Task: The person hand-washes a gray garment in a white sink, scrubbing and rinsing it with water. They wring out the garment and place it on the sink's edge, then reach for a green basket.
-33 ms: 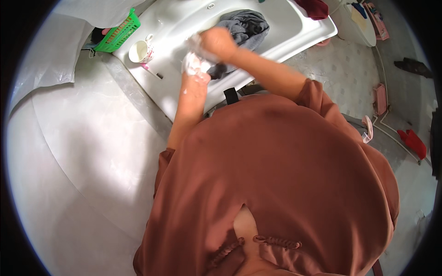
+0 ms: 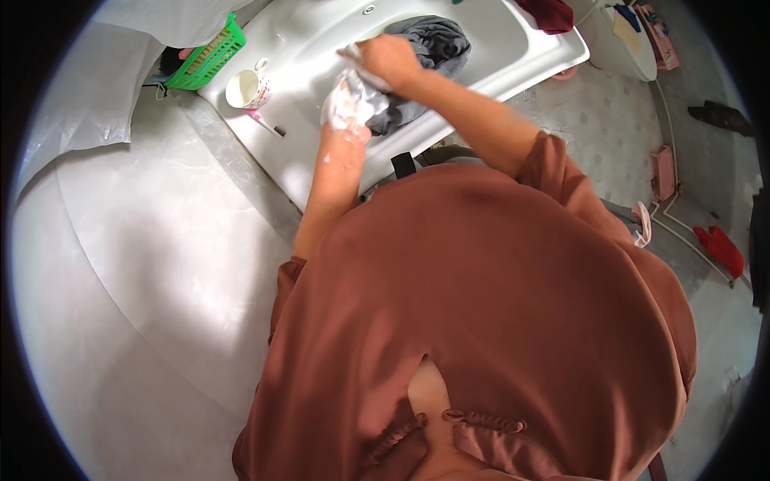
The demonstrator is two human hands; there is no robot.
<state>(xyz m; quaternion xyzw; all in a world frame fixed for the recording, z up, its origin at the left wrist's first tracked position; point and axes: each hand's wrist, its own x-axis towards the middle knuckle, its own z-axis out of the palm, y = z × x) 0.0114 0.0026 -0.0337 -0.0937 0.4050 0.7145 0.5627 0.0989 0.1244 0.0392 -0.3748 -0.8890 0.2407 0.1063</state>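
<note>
A: Where does the grey cloth [image 2: 437, 48] lie in the white tub [image 2: 553, 58], seen from your fingers?

B: Its thick part sits mid-tub, just right of your right hand [image 2: 389, 60], which is the nearer one. The long axis runs aslant from there toward the near edge, and the lower end comes close to your left hand [image 2: 345, 108].

A: And your fingers?

B: Your right ones curl tightly in on a pale strip of lathered cloth [image 2: 367, 100]. Your left ones are buried under foam, so I can't tell whether they grip or lie loose; the lathered cloth spreads over them. Nor can I tell whether it joins the grey one.

A: Count what's around you, biggest first.

B: One tub, and one grey cloth in it. One green basket [image 2: 210, 60] just beyond the tub's left corner. One dark red cloth [image 2: 549, 14] over the right end's rim. Two hands, both yours. One white mug [image 2: 247, 90] on the left end's ledge. One pink-and-white brush [image 2: 263, 121] lying just beside the mug, its dark tip toward you.
</note>
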